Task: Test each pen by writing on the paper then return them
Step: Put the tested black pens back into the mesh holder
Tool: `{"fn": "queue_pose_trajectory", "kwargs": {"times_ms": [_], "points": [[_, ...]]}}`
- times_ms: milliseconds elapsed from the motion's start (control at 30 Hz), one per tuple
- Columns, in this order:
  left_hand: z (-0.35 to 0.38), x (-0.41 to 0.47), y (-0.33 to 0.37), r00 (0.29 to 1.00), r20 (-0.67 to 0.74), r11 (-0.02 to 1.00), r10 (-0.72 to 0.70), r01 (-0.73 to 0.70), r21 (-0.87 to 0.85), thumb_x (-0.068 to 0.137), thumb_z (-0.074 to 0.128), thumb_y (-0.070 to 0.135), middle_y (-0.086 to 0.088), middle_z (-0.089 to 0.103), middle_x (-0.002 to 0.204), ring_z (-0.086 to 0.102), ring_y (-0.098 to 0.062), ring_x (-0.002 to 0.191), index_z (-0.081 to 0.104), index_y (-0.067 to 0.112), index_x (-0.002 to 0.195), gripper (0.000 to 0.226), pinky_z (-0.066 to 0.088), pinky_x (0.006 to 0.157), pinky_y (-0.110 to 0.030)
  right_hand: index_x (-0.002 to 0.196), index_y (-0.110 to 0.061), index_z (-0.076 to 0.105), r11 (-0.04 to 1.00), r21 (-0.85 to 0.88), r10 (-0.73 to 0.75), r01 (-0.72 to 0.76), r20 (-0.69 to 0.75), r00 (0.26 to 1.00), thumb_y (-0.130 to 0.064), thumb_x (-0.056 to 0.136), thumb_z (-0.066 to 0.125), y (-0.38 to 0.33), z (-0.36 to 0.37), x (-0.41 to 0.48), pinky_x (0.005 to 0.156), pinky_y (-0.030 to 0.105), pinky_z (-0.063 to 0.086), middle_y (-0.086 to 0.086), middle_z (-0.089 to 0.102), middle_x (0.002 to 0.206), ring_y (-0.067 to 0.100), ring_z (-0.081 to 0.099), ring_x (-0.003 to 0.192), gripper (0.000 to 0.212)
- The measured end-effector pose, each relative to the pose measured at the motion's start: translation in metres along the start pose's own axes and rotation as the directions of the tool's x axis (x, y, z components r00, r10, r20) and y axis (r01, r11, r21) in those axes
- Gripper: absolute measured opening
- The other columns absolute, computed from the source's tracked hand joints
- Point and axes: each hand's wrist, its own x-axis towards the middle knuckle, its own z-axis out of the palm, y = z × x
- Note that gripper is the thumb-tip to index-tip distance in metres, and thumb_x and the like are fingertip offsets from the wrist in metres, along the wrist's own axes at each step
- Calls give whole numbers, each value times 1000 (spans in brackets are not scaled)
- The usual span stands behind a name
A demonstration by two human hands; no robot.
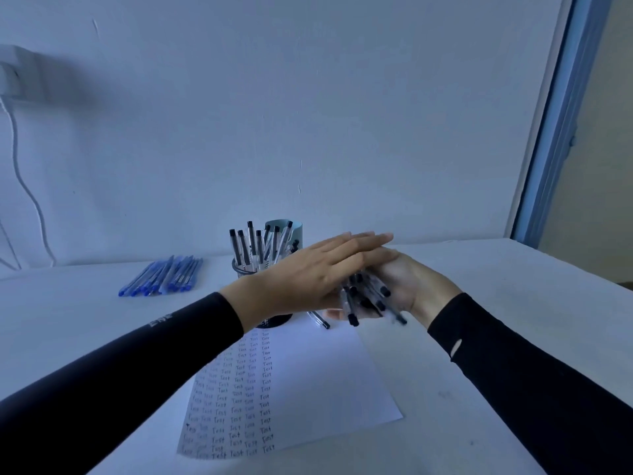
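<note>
My right hand lies palm up above the table with a bundle of black-capped pens across it. Flat on top of that bundle presses my left hand, fingers straight and together. The pens are pinched between both palms, their capped ends sticking out toward me. One more black pen lies on the table just below the hands. Behind my left wrist stands a dark mesh pen holder with several black pens upright in it. The white paper in front carries columns of the word "Test".
A row of blue pens lies on the white table at the back left. A pale teal cup stands behind the holder. A cable hangs down the wall at far left. The table's right edge runs near a door frame.
</note>
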Motion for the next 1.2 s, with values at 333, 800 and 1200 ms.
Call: {"fn": "queue_pose_trajectory", "kwargs": {"times_ms": [333, 800, 1200], "points": [[11, 5, 7, 856, -231, 816, -463, 310, -488, 81, 75, 12, 2, 64, 108, 59, 1, 100, 49, 29, 106, 40, 48, 81, -18, 110, 4, 65, 962, 159, 168, -223, 302, 938, -51, 101, 34, -11, -17, 2, 93, 64, 47, 25, 67, 113, 45, 63, 109, 64], [-14, 23, -3, 713, -184, 582, -677, 365, -726, 94, 62, 21, 16, 57, 61, 52, -1, 57, 63, 13, 78, 18, 39, 57, -12, 97, 1, 72, 986, -29, -164, 165, 61, 985, -9, 84, 67, -25, -14, -7, 75, 26, 61, 15, 74, 94, 18, 74, 81, 17], [-77, 12, -45, 438, -335, 500, -834, 342, -796, 99, 52, 34, 3, 63, 73, 59, -6, 66, 62, 15, 78, 30, 49, 65, -24, 106, -9, 65, 822, -422, -443, 383, -49, 895, -24, 99, 57, -15, -26, 3, 74, 27, 53, 1, 75, 94, 16, 69, 88, 19]]}}
